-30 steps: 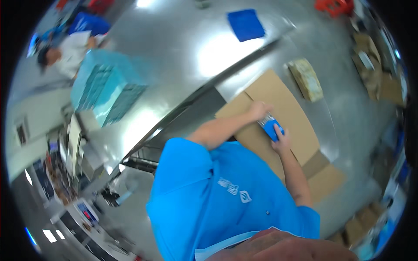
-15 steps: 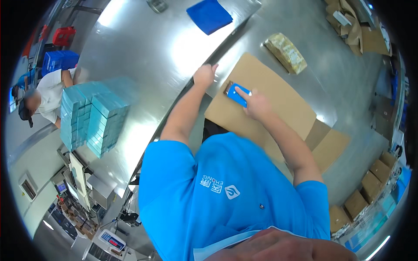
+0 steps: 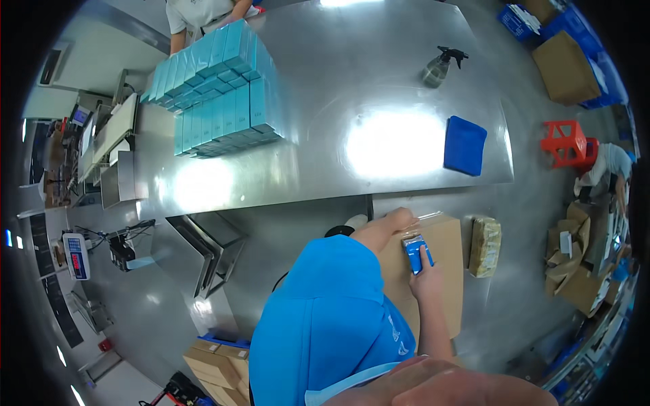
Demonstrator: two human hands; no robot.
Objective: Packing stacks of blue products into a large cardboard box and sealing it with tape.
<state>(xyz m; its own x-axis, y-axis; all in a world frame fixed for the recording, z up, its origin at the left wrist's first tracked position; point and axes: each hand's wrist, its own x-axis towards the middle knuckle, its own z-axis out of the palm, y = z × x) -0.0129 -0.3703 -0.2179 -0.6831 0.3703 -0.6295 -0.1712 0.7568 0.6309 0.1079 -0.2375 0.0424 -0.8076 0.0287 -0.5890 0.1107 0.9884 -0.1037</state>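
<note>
In front of me lies a brown cardboard carton (image 3: 449,271), with a shiny clear strip along its far edge. My right hand (image 3: 427,276) grips a blue tape dispenser (image 3: 416,253), its head against the carton's top near that far edge. Just to the left, my left hand (image 3: 398,220) rests at the carton's far left corner with its fingers curled in. What those fingers hold, if anything, is hidden. A yellowish-tan block in clear wrap (image 3: 485,247) lies to the right of the carton, apart from both hands.
Beyond the carton runs a steel table (image 3: 311,162) bearing stacked teal boxes (image 3: 230,115), a folded blue cloth (image 3: 464,145) and a spray bottle (image 3: 437,72). A person in white (image 3: 196,13) stands behind the stack. A red stool (image 3: 563,143) is at the far right.
My view has swung round, bringing the spray bottle fully into sight. My left hand has come from beside the table edge to the carton's corner. The dispenser stays in my right hand.
</note>
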